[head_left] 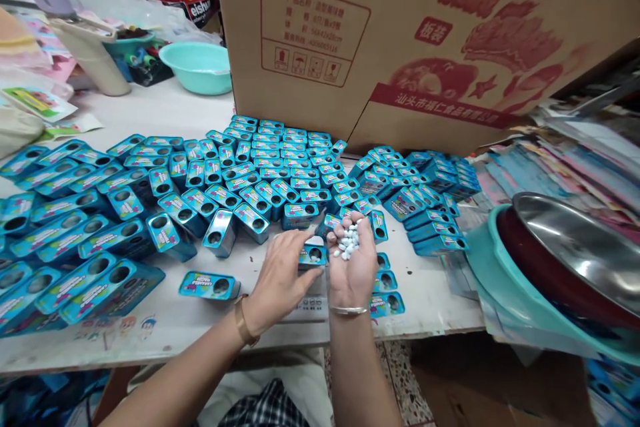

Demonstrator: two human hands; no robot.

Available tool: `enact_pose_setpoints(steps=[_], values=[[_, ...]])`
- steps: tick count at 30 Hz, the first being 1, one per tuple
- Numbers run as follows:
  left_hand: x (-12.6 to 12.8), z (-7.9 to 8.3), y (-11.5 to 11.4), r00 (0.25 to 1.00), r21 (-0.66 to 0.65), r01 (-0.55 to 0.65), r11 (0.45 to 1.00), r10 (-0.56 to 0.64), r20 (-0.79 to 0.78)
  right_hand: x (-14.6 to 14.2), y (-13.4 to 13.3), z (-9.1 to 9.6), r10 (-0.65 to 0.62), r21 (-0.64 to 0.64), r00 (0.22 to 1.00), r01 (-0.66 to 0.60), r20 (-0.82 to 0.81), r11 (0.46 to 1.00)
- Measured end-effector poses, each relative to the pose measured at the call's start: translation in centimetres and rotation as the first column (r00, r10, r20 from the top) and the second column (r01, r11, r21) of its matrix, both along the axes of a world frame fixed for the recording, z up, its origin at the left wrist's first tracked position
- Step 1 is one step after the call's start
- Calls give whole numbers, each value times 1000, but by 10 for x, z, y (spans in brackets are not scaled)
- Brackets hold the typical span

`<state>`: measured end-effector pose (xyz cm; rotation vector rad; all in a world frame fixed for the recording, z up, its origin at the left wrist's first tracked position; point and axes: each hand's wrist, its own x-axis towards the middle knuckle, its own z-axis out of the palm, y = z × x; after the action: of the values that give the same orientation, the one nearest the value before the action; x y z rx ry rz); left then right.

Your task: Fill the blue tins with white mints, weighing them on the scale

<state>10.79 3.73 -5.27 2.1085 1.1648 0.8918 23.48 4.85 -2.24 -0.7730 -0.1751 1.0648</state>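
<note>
My left hand (281,273) grips a small blue candy tin (315,254) low over the table, fingers along its far side and thumb at its near side. Pale candies show inside the tin's round opening. Beside it, my right hand (353,273) is turned palm up and cupped around a small heap of white candies (347,242). The heap sits just right of the tin's opening. Another blue tin (210,285) lies to the left of my left hand, and several tins (386,303) stand beside my right wrist.
Rows of blue tins (265,153) with round openings cover much of the white table (165,333). A large cardboard box (380,33) stands behind them. A teal bowl (200,68) is at the back left; stacked basins (520,293) sit at the right edge.
</note>
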Motion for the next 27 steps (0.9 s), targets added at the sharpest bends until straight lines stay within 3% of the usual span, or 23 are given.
enact_pose_setpoints(steps=[7,10,13,18,22,27], values=[[3,1,2,1000,-11,-23,1000,23,-18,-1,1,-2,19,35,999,-18,-36,999],[4,1,2,999,-17,-23,1000,23,-25,4,3,-4,53,55,988,-45,-143,997],[-1,5,0,1000,-10,-5,1000,4,-14,14,3,-6,166,95,932,-143,-322,985],[-28,26,-2,999,49,-19,999,20,-27,37,-6,0,291,194,831,-224,-473,955],[-56,40,-3,989,80,-126,989,132,-63,49,-16,10,284,218,840,-203,-463,955],[-70,43,-5,980,97,-179,979,186,-68,53,-22,17,222,194,870,-150,-440,970]])
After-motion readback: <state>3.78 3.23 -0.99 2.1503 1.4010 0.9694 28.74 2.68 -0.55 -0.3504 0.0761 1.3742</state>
